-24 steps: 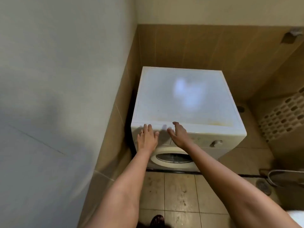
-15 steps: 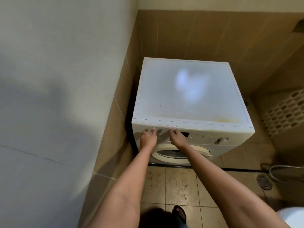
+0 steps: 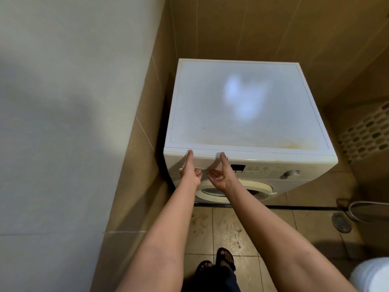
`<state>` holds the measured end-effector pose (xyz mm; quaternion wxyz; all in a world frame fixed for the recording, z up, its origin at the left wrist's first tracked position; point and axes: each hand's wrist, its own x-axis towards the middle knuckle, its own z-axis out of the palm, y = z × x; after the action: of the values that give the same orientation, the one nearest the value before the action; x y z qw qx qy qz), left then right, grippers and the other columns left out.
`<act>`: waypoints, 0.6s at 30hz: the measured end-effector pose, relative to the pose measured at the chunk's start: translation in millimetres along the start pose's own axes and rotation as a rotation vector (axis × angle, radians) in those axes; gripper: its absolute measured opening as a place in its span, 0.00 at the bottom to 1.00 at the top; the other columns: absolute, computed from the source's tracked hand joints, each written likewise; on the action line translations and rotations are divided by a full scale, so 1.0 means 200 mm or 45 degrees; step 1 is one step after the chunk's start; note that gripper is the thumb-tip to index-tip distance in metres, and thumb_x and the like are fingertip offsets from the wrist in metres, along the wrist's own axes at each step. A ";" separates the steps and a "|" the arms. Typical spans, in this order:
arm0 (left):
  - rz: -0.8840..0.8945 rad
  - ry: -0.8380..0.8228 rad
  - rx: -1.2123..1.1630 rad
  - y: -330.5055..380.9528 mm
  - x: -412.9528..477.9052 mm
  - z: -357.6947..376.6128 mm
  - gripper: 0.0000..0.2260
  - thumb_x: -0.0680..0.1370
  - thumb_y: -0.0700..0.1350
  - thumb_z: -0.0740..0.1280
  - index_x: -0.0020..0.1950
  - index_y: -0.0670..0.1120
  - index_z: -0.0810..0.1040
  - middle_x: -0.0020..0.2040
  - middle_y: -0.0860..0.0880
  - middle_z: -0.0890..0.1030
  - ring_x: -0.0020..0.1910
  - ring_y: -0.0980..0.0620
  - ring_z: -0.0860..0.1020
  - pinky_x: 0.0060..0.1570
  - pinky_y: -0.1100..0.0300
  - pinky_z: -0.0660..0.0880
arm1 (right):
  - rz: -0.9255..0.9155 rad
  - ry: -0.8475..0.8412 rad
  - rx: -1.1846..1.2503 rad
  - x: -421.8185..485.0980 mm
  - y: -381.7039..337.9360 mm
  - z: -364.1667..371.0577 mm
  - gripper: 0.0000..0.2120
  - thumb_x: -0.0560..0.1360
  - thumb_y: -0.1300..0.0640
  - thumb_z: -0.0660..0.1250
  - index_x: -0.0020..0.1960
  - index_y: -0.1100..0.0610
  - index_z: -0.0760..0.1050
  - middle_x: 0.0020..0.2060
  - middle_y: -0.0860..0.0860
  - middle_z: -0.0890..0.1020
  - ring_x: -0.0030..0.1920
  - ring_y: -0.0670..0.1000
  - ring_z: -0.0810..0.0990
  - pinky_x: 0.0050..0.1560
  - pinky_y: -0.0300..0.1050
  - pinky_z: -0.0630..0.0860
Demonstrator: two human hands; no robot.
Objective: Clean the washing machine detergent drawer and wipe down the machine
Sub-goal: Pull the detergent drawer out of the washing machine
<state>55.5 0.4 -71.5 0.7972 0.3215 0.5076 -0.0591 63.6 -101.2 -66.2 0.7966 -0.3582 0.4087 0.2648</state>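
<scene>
Hands [image 3: 190, 175] [image 3: 221, 178] now palm-up on glossy drawer [image 3: 206, 161]

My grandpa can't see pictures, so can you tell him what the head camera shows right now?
The left hand and right hand grip the closed detergent drawer at the top left of a white front-loading washing machine, thumbs on its upper edge, fingers curled below. The machine's top has yellowish stains near the front.

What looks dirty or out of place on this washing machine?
A yellowish-brown stain runs along the front edge on top of the washing machine, strongest near the front right corner. A small dark speck sits toward the left of the top. The floor tiles in front look grimy too. Nothing seems broken or askew.
</scene>
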 end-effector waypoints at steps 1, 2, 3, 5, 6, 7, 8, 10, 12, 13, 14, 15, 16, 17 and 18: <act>0.006 -0.004 -0.028 0.00 0.01 0.00 0.37 0.69 0.59 0.75 0.70 0.43 0.66 0.63 0.42 0.72 0.64 0.45 0.73 0.67 0.49 0.70 | 0.013 0.012 0.024 0.01 0.00 0.00 0.41 0.71 0.42 0.72 0.71 0.67 0.60 0.65 0.64 0.70 0.66 0.59 0.71 0.68 0.50 0.69; 0.008 0.004 -0.041 -0.01 0.02 0.00 0.37 0.68 0.58 0.76 0.70 0.43 0.66 0.61 0.42 0.73 0.62 0.45 0.73 0.67 0.49 0.71 | 0.031 0.016 0.058 0.01 0.00 0.01 0.40 0.70 0.43 0.72 0.70 0.66 0.61 0.64 0.63 0.71 0.66 0.59 0.72 0.68 0.50 0.69; 0.008 0.018 -0.053 -0.01 0.03 0.00 0.38 0.68 0.58 0.76 0.70 0.42 0.67 0.60 0.43 0.73 0.61 0.45 0.74 0.66 0.50 0.71 | 0.050 0.021 0.097 0.02 0.00 0.02 0.38 0.70 0.44 0.73 0.68 0.66 0.62 0.62 0.63 0.72 0.65 0.60 0.72 0.68 0.51 0.69; -0.008 0.036 -0.060 -0.01 0.03 0.01 0.39 0.67 0.58 0.77 0.71 0.43 0.66 0.61 0.43 0.72 0.62 0.44 0.73 0.66 0.51 0.72 | 0.079 0.030 0.173 0.04 0.00 0.02 0.33 0.70 0.47 0.74 0.63 0.64 0.63 0.56 0.62 0.73 0.64 0.61 0.72 0.67 0.53 0.70; -0.017 0.037 -0.060 0.00 0.02 0.02 0.39 0.67 0.57 0.77 0.71 0.44 0.65 0.62 0.43 0.71 0.64 0.43 0.72 0.65 0.50 0.72 | 0.090 0.027 0.204 0.04 -0.01 0.03 0.31 0.69 0.48 0.75 0.61 0.64 0.64 0.53 0.62 0.74 0.62 0.61 0.73 0.66 0.54 0.71; -0.023 0.028 -0.069 0.01 0.03 0.03 0.40 0.67 0.57 0.78 0.72 0.45 0.64 0.64 0.43 0.71 0.65 0.42 0.72 0.65 0.49 0.73 | 0.097 0.023 0.227 0.05 -0.01 0.04 0.31 0.69 0.49 0.75 0.60 0.64 0.64 0.50 0.61 0.74 0.59 0.60 0.74 0.65 0.53 0.72; -0.023 0.017 -0.077 0.01 0.04 0.03 0.40 0.66 0.57 0.78 0.72 0.46 0.64 0.64 0.43 0.72 0.64 0.41 0.73 0.63 0.48 0.74 | 0.094 0.021 0.248 0.05 -0.01 0.05 0.30 0.69 0.49 0.75 0.59 0.64 0.65 0.48 0.61 0.74 0.56 0.60 0.75 0.64 0.53 0.73; -0.020 -0.001 -0.102 0.03 0.05 0.03 0.41 0.64 0.57 0.80 0.71 0.47 0.65 0.61 0.41 0.75 0.57 0.40 0.77 0.57 0.47 0.78 | 0.083 0.002 0.295 0.06 -0.01 0.06 0.27 0.69 0.50 0.75 0.58 0.64 0.68 0.47 0.61 0.75 0.54 0.59 0.76 0.64 0.51 0.74; -0.015 0.019 -0.080 0.02 0.07 0.03 0.42 0.62 0.58 0.80 0.70 0.47 0.66 0.59 0.40 0.76 0.54 0.41 0.78 0.49 0.48 0.81 | 0.079 -0.039 0.352 0.06 0.01 0.07 0.25 0.70 0.51 0.74 0.58 0.64 0.70 0.46 0.61 0.77 0.56 0.59 0.77 0.64 0.51 0.73; -0.022 0.022 -0.077 0.02 0.08 0.03 0.42 0.62 0.59 0.80 0.70 0.47 0.66 0.59 0.40 0.76 0.53 0.41 0.78 0.44 0.50 0.82 | 0.082 -0.043 0.359 0.07 0.01 0.08 0.25 0.70 0.51 0.75 0.58 0.64 0.70 0.46 0.61 0.77 0.57 0.59 0.77 0.65 0.51 0.73; -0.018 0.024 -0.066 0.02 0.08 0.03 0.41 0.63 0.59 0.79 0.70 0.47 0.66 0.59 0.40 0.76 0.52 0.41 0.78 0.39 0.52 0.82 | 0.088 -0.051 0.363 0.06 0.02 0.08 0.25 0.70 0.51 0.74 0.59 0.65 0.71 0.46 0.62 0.77 0.56 0.60 0.77 0.65 0.52 0.73; -0.010 0.020 -0.067 0.01 0.08 0.03 0.40 0.64 0.59 0.79 0.70 0.47 0.66 0.59 0.40 0.76 0.52 0.41 0.79 0.37 0.52 0.81 | 0.084 -0.069 0.345 0.06 0.02 0.07 0.24 0.71 0.51 0.74 0.57 0.65 0.71 0.46 0.62 0.77 0.55 0.60 0.77 0.65 0.52 0.72; 0.000 0.011 -0.062 0.01 0.08 0.04 0.39 0.65 0.58 0.78 0.70 0.46 0.67 0.59 0.40 0.76 0.51 0.41 0.79 0.37 0.52 0.81 | 0.083 -0.087 0.317 0.05 0.02 0.07 0.21 0.72 0.50 0.72 0.53 0.64 0.71 0.45 0.63 0.77 0.55 0.60 0.76 0.66 0.51 0.71; 0.011 -0.011 -0.070 0.01 0.09 0.04 0.37 0.66 0.57 0.78 0.69 0.45 0.68 0.61 0.39 0.76 0.52 0.42 0.79 0.41 0.51 0.82 | 0.077 -0.086 0.268 0.06 0.02 0.06 0.19 0.73 0.50 0.71 0.51 0.63 0.71 0.45 0.63 0.76 0.55 0.60 0.76 0.67 0.50 0.70; 0.018 -0.024 -0.063 0.01 0.10 0.04 0.36 0.67 0.57 0.77 0.69 0.44 0.68 0.62 0.40 0.75 0.55 0.41 0.78 0.46 0.50 0.81 | 0.082 -0.093 0.235 0.05 0.02 0.06 0.19 0.73 0.49 0.71 0.50 0.63 0.70 0.45 0.63 0.76 0.54 0.60 0.76 0.67 0.49 0.70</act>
<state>72.3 1.4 -84.7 0.8100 0.3046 0.4991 -0.0438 73.0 -87.7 -71.4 0.8316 -0.2600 0.4135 0.2644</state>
